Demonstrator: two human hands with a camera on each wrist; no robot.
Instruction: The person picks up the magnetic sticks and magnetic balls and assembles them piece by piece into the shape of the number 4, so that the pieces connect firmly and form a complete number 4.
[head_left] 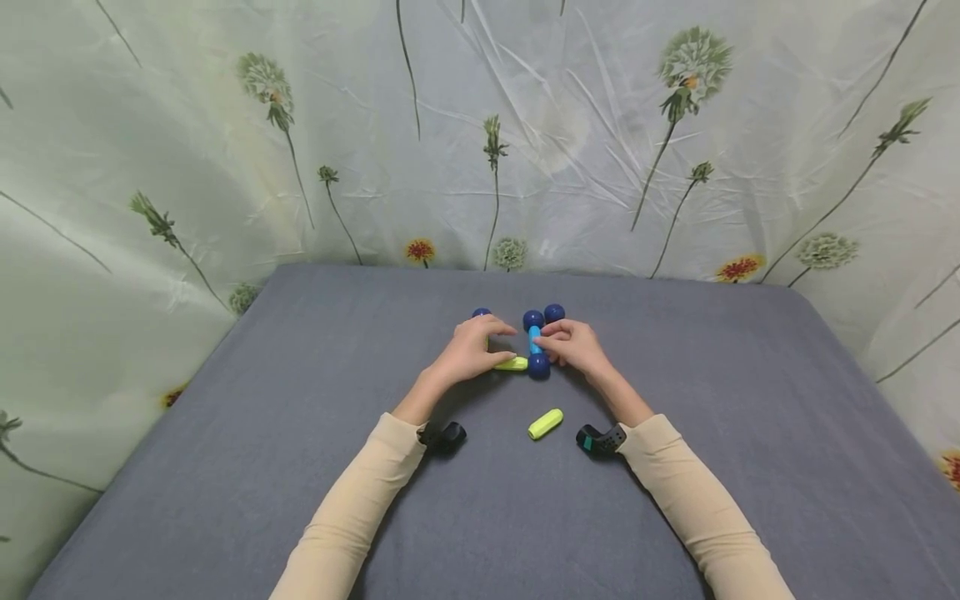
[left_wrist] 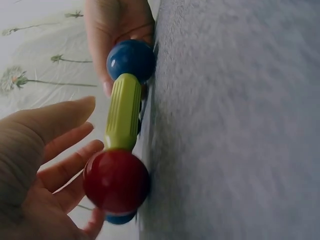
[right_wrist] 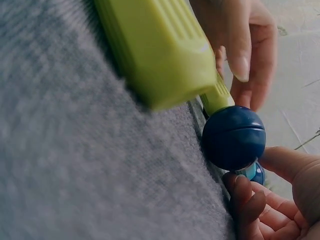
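Note:
My right hand [head_left: 573, 346] pinches a light-blue rod [head_left: 535, 339] with thumb and fingers. Dark-blue balls sit at both its ends, the near ball [head_left: 538, 366] and the far ball [head_left: 533, 319]. From the near ball a yellow-green rod [head_left: 513, 364] runs left to a red ball [left_wrist: 117, 181], which my left hand hides in the head view. Relaxed, parted fingers of my left hand [head_left: 470, 350] lie close around the red ball, with the thumb raised off it. Behind that hand shows another blue ball [head_left: 482, 312], beside a partly hidden yellow-green piece.
A loose yellow-green rod [head_left: 545, 423] lies on the grey cloth surface [head_left: 300, 467] between the forearms. One more blue ball [head_left: 554, 312] sits just beyond the right hand. A flower-patterned curtain [head_left: 420, 183] hangs behind the far edge.

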